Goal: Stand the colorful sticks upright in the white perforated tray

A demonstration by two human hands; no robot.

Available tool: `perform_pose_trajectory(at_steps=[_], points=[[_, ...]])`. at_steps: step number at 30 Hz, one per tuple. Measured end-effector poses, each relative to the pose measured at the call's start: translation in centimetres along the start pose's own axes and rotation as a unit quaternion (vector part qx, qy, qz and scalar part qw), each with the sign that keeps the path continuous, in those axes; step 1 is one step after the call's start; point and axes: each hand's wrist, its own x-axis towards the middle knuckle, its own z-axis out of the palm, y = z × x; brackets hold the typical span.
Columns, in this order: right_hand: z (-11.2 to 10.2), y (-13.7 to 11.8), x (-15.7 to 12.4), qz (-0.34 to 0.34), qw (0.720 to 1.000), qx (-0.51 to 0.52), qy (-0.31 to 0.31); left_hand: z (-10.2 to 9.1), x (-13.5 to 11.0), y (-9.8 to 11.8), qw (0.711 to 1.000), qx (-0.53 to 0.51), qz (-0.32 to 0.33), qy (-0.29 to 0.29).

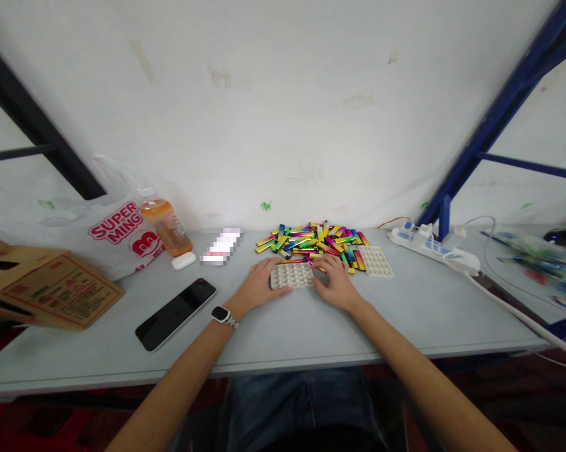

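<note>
A white tray with round pockets lies on the grey table in front of me. My left hand rests at its left edge, fingers curled on the rim. At the tray's right edge sits my right hand, fingers bent against it and close to a heap of colourful lighters just behind. A second white pocketed tray lies to the right of the heap. A watch is on my left wrist.
A black phone lies at left, with a white earbud case, an orange drink bottle, a plastic bag and a cardboard box. A white power strip with cables runs at right, by a blue rack post.
</note>
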Motion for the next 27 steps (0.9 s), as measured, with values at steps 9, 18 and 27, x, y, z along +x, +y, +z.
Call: perform_pose_trajectory(at_steps=[9,18,27], points=[[0.6,1.0,0.6,0.009,0.999,-0.011,0.052,-0.2,0.9,0.6,1.0,0.015,-0.013,0.017],[0.6,0.8,0.8,0.03,0.998,-0.018,0.051,-0.1,5.2,0.1,1.0,0.008,-0.009,0.021],[0.6,0.7,1.6,0.039,0.998,-0.02,0.055,0.2,6.4,-1.3,1.0,-0.01,0.014,-0.013]])
